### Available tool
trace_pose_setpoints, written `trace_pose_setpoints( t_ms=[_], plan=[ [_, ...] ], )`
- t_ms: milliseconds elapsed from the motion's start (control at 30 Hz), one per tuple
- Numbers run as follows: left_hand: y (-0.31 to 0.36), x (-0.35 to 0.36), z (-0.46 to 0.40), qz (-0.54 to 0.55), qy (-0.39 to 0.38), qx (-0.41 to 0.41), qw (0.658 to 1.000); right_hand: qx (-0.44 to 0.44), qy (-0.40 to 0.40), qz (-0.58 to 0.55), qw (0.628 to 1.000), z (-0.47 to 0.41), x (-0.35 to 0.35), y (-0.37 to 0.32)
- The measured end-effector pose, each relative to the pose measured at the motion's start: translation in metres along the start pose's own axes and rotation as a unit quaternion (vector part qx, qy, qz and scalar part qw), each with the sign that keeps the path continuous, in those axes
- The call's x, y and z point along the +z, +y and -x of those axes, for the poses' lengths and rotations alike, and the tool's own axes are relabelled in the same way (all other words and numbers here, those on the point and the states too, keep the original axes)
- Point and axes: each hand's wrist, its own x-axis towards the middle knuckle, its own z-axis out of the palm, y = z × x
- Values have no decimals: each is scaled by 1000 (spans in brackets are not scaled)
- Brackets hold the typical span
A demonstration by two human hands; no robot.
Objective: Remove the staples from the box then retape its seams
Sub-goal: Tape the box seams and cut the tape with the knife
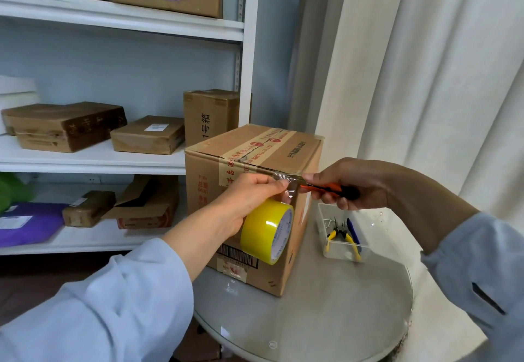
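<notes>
A: Mid-frame, our left hand [249, 197] grips the yellow tape roll [268, 231] against the box [249, 163] on the round table [326, 319].
B: Our right hand [351, 183] holds the orange cutter [326, 188] at the clear strip [287, 184]. A shelf carton [209, 115] behind reads "1号箱".

The person wears a loose, pale blue long-sleeved garment. The left sleeve [107, 299] ends in a wide, creased cuff; the right sleeve [482, 273] shows a dark buttonhole slit. Both hands are bare.
</notes>
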Motion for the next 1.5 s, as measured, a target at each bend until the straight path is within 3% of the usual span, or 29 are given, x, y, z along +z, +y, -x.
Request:
trace_pose_setpoints(
  t_ms=[267,733,1167,1500],
  plan=[
    [-3,-4,-4,-27,1,6,1000,12,9,-6,1000,-4,4,1],
    [-3,-10,-4,23,-36,7,999,10,22,16,1000,1,11,-11],
    [-3,-20,-4,-34,-79,5,996,24,55,49,997,10,19,-17],
    [2,-21,-3,4,-97,-7,995,28,54,52,997,11,20,-21]
  ],
)
